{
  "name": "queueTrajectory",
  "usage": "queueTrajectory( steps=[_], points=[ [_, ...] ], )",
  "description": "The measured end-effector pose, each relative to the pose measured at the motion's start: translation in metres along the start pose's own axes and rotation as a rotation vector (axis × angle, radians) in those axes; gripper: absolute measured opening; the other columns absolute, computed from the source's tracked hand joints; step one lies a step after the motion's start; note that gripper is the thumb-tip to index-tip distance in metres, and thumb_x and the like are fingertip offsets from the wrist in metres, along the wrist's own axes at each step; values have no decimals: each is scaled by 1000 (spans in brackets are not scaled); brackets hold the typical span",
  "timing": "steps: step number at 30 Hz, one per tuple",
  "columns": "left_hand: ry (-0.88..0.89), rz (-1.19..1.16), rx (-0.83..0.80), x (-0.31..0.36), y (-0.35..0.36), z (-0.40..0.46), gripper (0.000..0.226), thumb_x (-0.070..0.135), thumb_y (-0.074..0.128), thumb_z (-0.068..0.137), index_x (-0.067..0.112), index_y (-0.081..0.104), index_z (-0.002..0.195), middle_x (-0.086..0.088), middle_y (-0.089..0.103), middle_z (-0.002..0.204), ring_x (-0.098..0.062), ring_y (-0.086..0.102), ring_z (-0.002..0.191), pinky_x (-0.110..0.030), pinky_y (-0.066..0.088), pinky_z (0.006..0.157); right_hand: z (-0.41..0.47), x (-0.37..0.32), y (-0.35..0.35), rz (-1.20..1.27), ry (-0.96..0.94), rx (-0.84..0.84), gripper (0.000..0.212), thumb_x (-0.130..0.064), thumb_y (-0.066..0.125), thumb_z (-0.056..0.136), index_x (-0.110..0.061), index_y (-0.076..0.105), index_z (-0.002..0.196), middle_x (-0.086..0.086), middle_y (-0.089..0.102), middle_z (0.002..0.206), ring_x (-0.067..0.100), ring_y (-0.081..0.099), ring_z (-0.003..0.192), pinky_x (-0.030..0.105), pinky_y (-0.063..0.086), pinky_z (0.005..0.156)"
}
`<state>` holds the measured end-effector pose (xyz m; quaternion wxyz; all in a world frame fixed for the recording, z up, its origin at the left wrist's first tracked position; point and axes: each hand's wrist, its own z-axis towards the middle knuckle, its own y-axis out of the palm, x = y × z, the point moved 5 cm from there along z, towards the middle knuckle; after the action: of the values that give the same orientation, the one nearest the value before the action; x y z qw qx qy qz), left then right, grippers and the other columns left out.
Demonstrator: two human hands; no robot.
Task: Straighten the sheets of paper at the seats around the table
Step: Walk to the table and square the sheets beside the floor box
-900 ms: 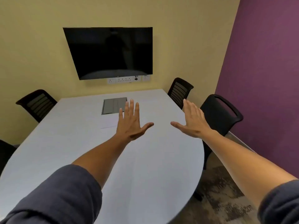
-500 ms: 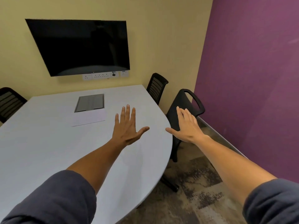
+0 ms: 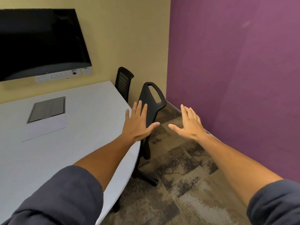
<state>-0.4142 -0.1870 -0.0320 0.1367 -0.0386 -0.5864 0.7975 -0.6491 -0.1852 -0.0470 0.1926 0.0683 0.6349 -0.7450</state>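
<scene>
A white sheet of paper (image 3: 46, 127) lies on the pale oval table (image 3: 90, 120), just in front of a grey hatch (image 3: 47, 109) set into the tabletop. My left hand (image 3: 138, 123) hovers palm down with spread fingers over the table's right edge, well to the right of the sheet. My right hand (image 3: 189, 124) is held out over the carpet, fingers apart, holding nothing. Both forearms come out of dark grey sleeves.
A black chair (image 3: 151, 111) stands tucked at the table's right edge, just behind my left hand. A second black chair (image 3: 123, 82) is near the corner. A dark screen (image 3: 40, 41) hangs on the yellow wall; the purple wall (image 3: 235, 78) runs close on the right above patterned carpet (image 3: 178, 184).
The view has swung to the right: table, screen and sheet slid left. Both open hands moved with it, from over the tabletop to the table's right edge and the floor.
</scene>
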Motion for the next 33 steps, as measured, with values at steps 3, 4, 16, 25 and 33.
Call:
queueTrajectory(
  steps=[3, 4, 16, 25, 33],
  points=[
    [87, -29, 1, 31, 9, 48, 107, 89, 8, 80, 18, 5, 159, -9, -3, 167, -27, -9, 153, -56, 2, 121, 16, 34, -10, 6, 60, 21, 106, -80, 41, 83, -22, -10, 157, 7, -1, 166, 27, -5, 153, 51, 7, 123],
    [121, -42, 4, 42, 11, 66, 107, 89, 9, 80, 17, 5, 159, -10, -3, 167, -27, -9, 153, -56, 2, 122, 24, 45, -14, 6, 82, 27, 106, -79, 41, 84, -22, -10, 157, 6, -1, 166, 27, -5, 153, 51, 7, 123],
    [277, -174, -56, 114, 78, 263, 98, 83, 13, 87, 18, 3, 159, -10, -6, 167, -27, -9, 153, -54, 2, 124, 147, 167, -39, -36, 311, 110, 104, -83, 37, 82, -24, -4, 157, 7, 6, 166, 27, 5, 152, 51, 14, 120],
    [207, -175, -139, 138, 161, 378, 101, 86, 10, 85, 18, 6, 159, -10, -2, 167, -28, -5, 154, -55, 6, 123, 248, 267, -24, -15, 330, 47, 104, -85, 36, 81, -25, -3, 157, 7, 9, 165, 28, 9, 151, 50, 17, 119],
    [-9, -194, -157, 165, 220, 464, 101, 87, 14, 84, 20, 7, 159, -10, 1, 167, -29, -1, 154, -54, 8, 123, 354, 366, -15, 29, 219, -84, 105, -85, 37, 80, -26, -2, 157, 7, 13, 164, 29, 12, 151, 50, 19, 119]
  ],
)
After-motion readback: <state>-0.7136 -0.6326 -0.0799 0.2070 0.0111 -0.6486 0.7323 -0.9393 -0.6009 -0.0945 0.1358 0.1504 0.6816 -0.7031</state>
